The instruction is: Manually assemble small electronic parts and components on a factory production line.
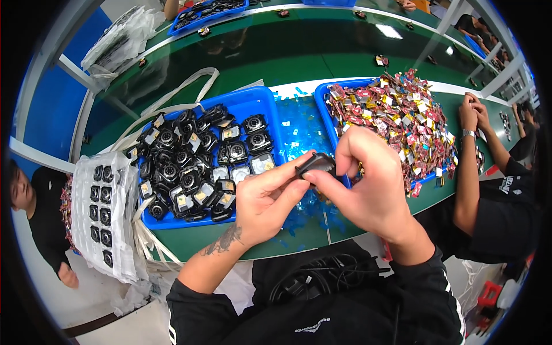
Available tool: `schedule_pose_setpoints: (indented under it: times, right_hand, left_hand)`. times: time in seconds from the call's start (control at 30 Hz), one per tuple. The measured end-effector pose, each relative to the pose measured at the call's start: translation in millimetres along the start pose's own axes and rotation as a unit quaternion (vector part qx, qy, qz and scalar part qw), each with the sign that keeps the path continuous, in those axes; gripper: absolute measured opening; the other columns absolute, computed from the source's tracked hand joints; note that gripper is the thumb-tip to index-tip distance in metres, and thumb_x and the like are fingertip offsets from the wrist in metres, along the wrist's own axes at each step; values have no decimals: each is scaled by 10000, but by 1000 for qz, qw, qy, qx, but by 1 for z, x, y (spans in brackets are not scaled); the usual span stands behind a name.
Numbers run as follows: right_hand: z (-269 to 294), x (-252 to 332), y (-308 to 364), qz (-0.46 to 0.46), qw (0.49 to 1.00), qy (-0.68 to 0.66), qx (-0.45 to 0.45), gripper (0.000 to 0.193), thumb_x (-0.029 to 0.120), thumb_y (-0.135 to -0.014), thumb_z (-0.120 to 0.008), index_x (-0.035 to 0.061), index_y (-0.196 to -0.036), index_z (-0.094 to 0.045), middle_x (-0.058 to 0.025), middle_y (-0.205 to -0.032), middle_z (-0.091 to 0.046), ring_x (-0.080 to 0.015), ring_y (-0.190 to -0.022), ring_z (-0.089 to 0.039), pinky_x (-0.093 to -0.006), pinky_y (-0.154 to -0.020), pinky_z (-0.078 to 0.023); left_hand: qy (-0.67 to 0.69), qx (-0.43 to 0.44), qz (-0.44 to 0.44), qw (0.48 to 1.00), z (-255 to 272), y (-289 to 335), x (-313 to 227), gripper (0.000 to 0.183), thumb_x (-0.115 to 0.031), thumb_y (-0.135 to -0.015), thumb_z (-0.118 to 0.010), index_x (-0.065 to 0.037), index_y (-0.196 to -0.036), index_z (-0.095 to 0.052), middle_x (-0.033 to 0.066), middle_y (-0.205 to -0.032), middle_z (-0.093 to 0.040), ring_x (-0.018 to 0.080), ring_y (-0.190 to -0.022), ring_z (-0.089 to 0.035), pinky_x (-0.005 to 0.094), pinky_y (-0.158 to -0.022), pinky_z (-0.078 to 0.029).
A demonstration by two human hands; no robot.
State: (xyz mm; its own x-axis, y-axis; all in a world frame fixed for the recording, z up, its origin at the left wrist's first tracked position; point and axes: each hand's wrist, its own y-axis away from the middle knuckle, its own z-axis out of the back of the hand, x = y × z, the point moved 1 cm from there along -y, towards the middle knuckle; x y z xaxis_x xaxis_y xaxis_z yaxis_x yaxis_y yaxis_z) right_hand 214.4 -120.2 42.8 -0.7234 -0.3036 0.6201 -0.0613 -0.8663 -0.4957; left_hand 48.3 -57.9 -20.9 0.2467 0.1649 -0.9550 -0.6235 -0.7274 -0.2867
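Note:
Between my hands, above the gap separating two blue trays, is a small black watch case [315, 165]. My left hand [265, 198] closes on its left side with thumb and fingers. My right hand [374, 178] pinches at the right side of the case, thumb pressed against it; its fingertips partly hide what they grip. To the left, the blue tray [270, 109] holds a heap of black watch cases [187, 158], some showing round sensor backs. A blue tray [323, 95] to the right is piled with small red, yellow and silver parts [397, 118].
Scraps of blue film [299, 129] litter the green table [198, 240] between the trays. A white sheet with black watch cases [115, 224] stands at the left. Behind runs a green conveyor [322, 52] with scattered parts. A co-worker's hands [471, 112] are at the right.

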Motion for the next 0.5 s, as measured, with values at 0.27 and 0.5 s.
schedule_pose_setpoints:
  times: [0.27,0.5]
  right_hand:
    - [1,-19,16,-162,931,-326,-16,250,1,-793,-736,-6,-990,-581,-50,-927,-589,-114,-849,-596,-273,-798,-528]
    - [-7,-21,25,-207,918,-338,22,111,-55,-853,-650,-55,-962,-626,-87,-916,-653,-110,-870,-639,-255,-776,-564]
  left_hand:
    - [173,-77,30,981,-4,-12,1,513,-5,-957,-533,25,-1425,-327,192,-1183,-621,194,-1072,-620,320,-894,-544]
    - [-111,-11,-85,990,2,-12,-6,269,49,-891,-592,10,-1150,-654,146,-1137,-636,174,-993,-645,288,-824,-543]
